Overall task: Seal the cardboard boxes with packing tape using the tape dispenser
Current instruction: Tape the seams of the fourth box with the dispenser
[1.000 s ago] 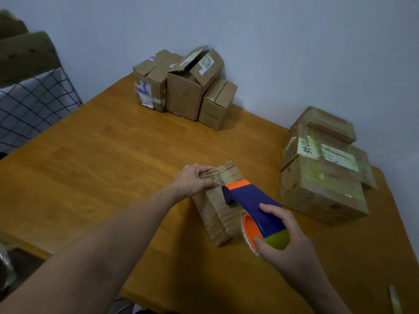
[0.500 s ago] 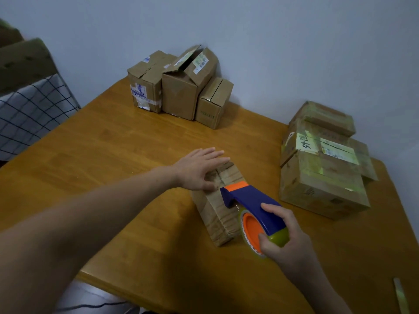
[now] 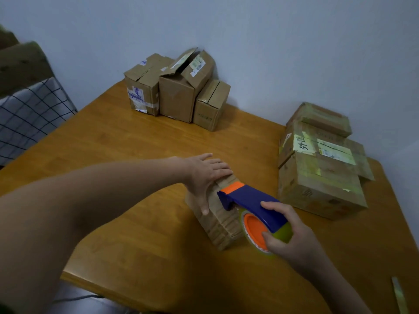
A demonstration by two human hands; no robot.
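Head view, read from left to right. A checked cloth (image 3: 29, 114) hangs past the left edge of the bench (image 3: 113, 143). The left hand (image 3: 204, 175) lies flat on the small cardboard box (image 3: 217, 216) near the bench's middle, fingers straight across its top and thumb down its near side. One second ago these fingers were curled over the box's far end; the grip has given way to a flat press. Three unsealed boxes (image 3: 179, 91) stand behind, against the wall. The tape dispenser (image 3: 251, 200) rests its orange mouth on the small box's top, almost unmoved, and the right hand (image 3: 288, 236) grasps it round the roll. Taped boxes (image 3: 322, 173) are stacked at the right. The change suggests that the box is now pinned for a pull of tape along its top; sealing of this box appears under way, with the three rear boxes left to do.
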